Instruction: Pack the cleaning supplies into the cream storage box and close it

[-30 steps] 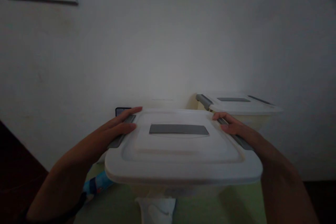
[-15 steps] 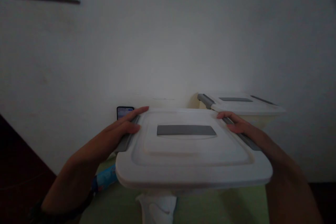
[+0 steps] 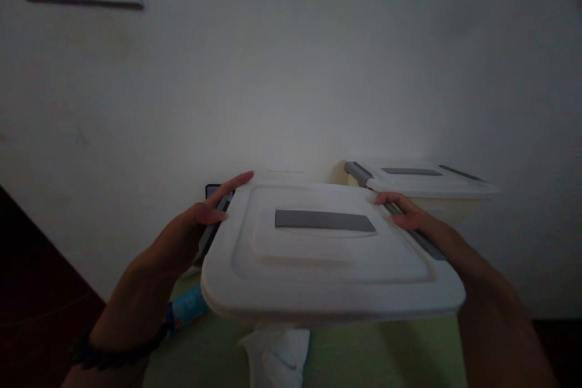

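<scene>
Both sides of a white lid (image 3: 318,273) are grasped, left hand (image 3: 193,218) along one edge, right hand (image 3: 422,224) over the opposite grey latch (image 3: 431,247)

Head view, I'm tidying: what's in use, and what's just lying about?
Likely in use:
white rectangular plastic lid between left hand and right hand

Seemingly lying about:
white-lidded cream plastic box
black-framed phone
blue printed tube
limp white item

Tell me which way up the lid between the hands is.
Right side up: on the lid, the grey panel faces upward.
</scene>
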